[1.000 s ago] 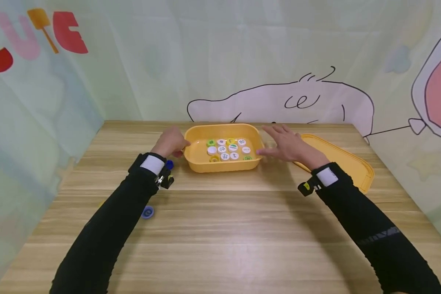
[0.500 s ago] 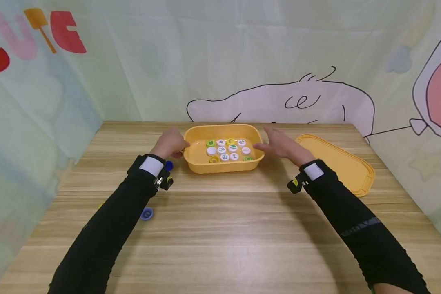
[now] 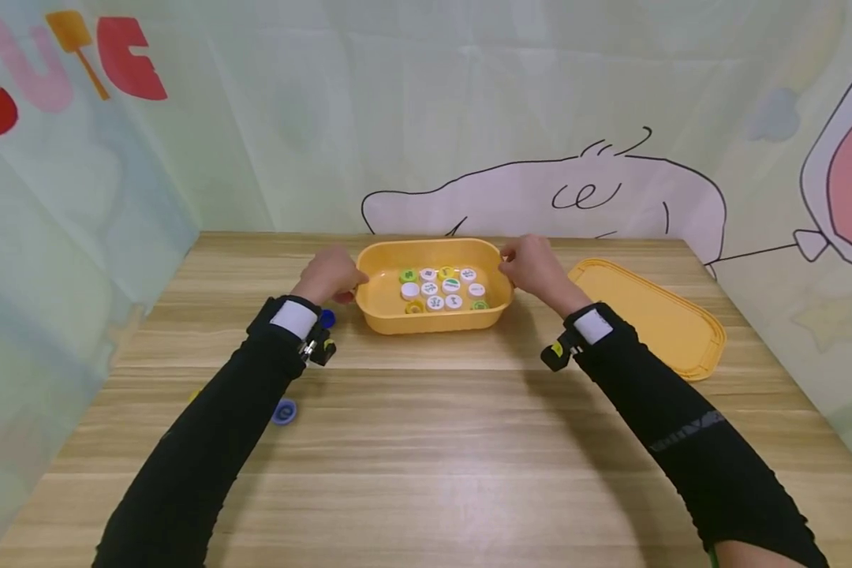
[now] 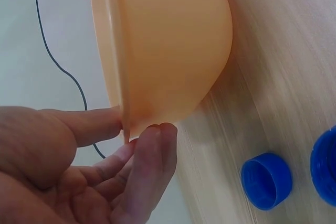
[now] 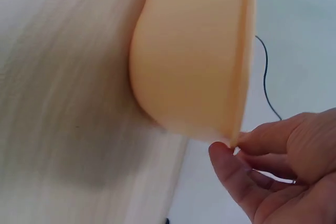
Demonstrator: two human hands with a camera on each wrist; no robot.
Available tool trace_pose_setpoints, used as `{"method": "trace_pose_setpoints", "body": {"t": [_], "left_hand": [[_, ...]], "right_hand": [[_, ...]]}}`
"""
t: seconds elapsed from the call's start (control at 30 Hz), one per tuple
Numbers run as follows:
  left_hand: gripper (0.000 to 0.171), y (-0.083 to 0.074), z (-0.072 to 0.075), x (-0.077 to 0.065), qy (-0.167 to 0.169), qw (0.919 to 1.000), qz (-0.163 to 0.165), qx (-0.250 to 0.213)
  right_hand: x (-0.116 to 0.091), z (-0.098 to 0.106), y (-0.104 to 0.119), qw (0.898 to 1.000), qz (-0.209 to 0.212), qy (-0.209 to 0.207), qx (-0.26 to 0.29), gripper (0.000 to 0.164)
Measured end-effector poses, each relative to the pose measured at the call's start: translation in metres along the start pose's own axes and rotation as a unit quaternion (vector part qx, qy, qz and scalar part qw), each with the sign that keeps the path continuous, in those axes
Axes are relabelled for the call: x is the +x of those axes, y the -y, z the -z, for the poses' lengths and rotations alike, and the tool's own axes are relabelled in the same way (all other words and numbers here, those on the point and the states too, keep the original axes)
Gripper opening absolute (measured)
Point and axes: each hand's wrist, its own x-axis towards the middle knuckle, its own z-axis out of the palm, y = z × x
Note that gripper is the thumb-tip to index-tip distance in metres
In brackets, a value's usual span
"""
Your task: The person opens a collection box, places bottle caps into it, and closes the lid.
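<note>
In the head view, the yellow tub (image 3: 433, 323) sits at the centre of the frame, near the far edge of the table (image 3: 426, 473), with white, yellow and green caps (image 3: 450, 285) spread flat on its floor. The left hand (image 3: 329, 276) holds its left end and the right hand (image 3: 536, 270) its right end; gripping opposite ends probably keeps it level, so the loose caps do not slide. The lid (image 3: 649, 315) lies flat at the right of the frame, partly behind the right forearm, and leaves the tub's top uncovered. Two blue caps (image 3: 284, 412) lie outside the tub, left of centre, and a yellow bit (image 3: 195, 394) peeps out beside the left sleeve.

In the left wrist view, the fingers at lower left are nearly together, pinching the rim from both sides. The blue caps lie at lower right, apart from the tub.

In the right wrist view, the fingers at lower right close on the rim's corner, the thin edge likely being the easiest hold. Whether the base touches the table I cannot tell.
</note>
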Motion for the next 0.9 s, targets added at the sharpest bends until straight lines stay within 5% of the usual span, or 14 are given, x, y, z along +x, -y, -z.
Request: {"method": "trace_pose_setpoints", "body": {"t": [0.37, 0.6, 0.9], "left_hand": [[0.027, -0.001, 0.001, 0.002, -0.001, 0.9998, 0.006, 0.019], [0.027, 0.000, 0.003, 0.003, -0.001, 0.9997, 0.013, 0.020], [0.027, 0.004, 0.002, 0.006, -0.002, 0.9996, 0.020, 0.018]], "right_hand": [[0.011, 0.013, 0.027, 0.992, -0.074, 0.078, -0.063, 0.015], [0.024, 0.015, 0.038, 0.978, -0.084, 0.104, -0.163, 0.017], [0.031, 0.010, 0.042, 0.977, -0.128, 0.109, -0.132, 0.007]]}}
